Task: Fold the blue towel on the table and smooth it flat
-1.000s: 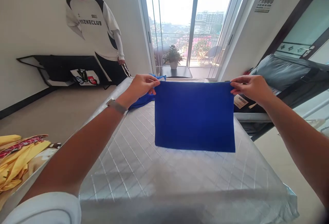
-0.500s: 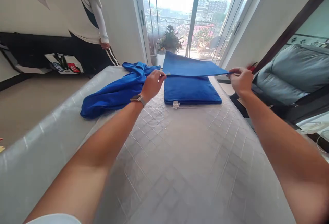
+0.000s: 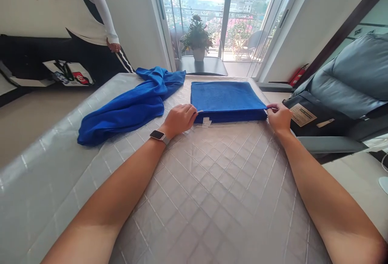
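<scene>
My left hand (image 3: pixel 181 119) pinches the near left corner of a flat blue towel (image 3: pixel 226 95), and a watch sits on that wrist. At the near right corner, my right hand (image 3: pixel 278 117) grips the same towel between thumb and fingers. Beneath it is a stack of folded blue towels (image 3: pixel 235 116), its near edge showing, with a white label (image 3: pixel 206 122) hanging out at the front. The top towel lies over the stack, its near edge pulled straight between my hands. To the left lies a loose, crumpled blue towel (image 3: pixel 127 108), touched by neither hand.
Everything lies on a plastic-covered quilted mattress (image 3: pixel 224 191). Another person (image 3: pixel 87 21) stands at the far left. Beyond the mattress is a chair (image 3: pixel 209 66) with a potted plant (image 3: pixel 197 37). A grey padded armchair (image 3: pixel 354 78) stands at right, near a fire extinguisher (image 3: pixel 298 74).
Both hands have come down and nearer, lowering the held towel from above the stack onto it. The view has tilted slightly, showing more of the chair and plant.
</scene>
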Demonstrator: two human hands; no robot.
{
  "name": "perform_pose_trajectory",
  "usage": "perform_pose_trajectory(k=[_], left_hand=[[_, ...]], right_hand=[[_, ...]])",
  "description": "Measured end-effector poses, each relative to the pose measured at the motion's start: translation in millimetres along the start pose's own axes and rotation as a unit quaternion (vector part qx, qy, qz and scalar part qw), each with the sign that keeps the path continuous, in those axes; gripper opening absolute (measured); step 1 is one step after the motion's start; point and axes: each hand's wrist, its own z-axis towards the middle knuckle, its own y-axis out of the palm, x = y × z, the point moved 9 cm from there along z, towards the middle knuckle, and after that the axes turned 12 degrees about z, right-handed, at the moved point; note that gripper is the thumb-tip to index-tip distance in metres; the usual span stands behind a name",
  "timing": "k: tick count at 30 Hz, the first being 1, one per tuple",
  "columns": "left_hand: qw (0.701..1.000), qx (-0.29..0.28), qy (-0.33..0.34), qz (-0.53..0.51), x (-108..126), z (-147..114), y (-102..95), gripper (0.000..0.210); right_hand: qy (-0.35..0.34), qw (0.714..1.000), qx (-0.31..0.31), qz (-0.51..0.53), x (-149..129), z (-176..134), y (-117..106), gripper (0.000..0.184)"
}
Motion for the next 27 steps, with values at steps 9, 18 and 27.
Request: perform_pose_trajectory(k=[9, 18, 27], left_hand=[[0.996, -0.041, 0.059, 0.054, 13.9, 3.0, 3.6, 0.022], [0.994, -0.081, 0.029, -0.064, 24.5, 6.7, 10.9, 0.054], [0.931, -0.342, -0.093, -0.083, -45.7, -5.7, 14.5, 0.057]], right_hand=[[-0.053, 0.995, -0.032, -0.08, -3.1, -6.3, 8.7, 0.027], [-0.199, 0.948, -0.211, -0.128, -47.6, -33.2, 65.0, 0.052], [-0.182, 0.942, -0.257, -0.12, -26.4, -34.4, 79.2, 0.056]])
